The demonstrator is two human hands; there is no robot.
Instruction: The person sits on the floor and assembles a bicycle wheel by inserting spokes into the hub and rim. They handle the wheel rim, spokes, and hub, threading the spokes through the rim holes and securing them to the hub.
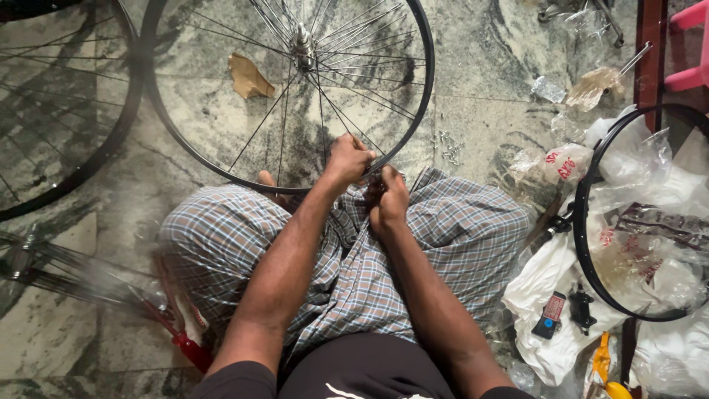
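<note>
While both arms reach forward over a checked cloth draped across the person's lap, the largest thing before the hands is the marble floor, green-veined and spreading out on every side. Just beyond the hands lies a bicycle wheel, its black rim passing directly under the knuckles and its thin spokes running up to a metal hub well ahead of them. Far off to the left of the left hand, a second wheel lies flat on the floor. Well to the right of the right hand, a bare black rim rests on a heap of crumpled plastic bags. Between the first wheel's spokes, ahead and to the left of the hands, sits a scrap of brown paper. The left hand is curled shut around a spoke just inside the near edge of the rim. The right hand, touching the left one and slightly nearer the body, is closed in a pinch at the rim; what sits between its fingers is too small to tell
</note>
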